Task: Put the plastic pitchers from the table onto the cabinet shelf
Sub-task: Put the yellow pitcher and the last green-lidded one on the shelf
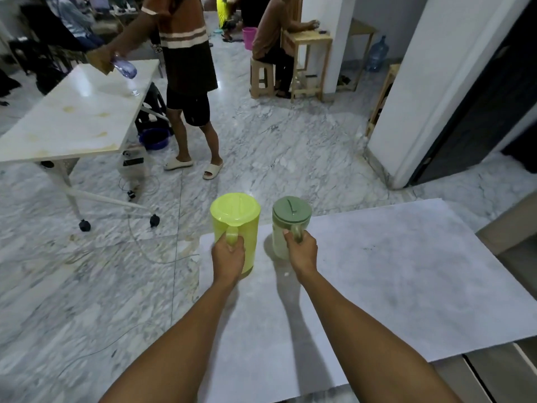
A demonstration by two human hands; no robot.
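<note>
From the head camera, both your arms reach straight forward, nearly parallel, over the pale bench (pixel 377 286). Your left hand (pixel 228 255) closes around the handle of the lime-yellow pitcher (pixel 235 225); the fingers wrap the handle from the left and the thumb presses on its top. This pitcher stands upright with its lid on, at the far left corner of the bench, and I cannot tell if its base touches the surface or is a little lifted. Your right hand (pixel 300 250) holds the handle of the sage-green pitcher (pixel 290 225) in the same way, fingers curled tight around it. That pitcher is also upright and lidded, near the far edge of the bench, just beside the yellow one but apart from it. Both wrists are straight, palms turned inward toward each other.
</note>
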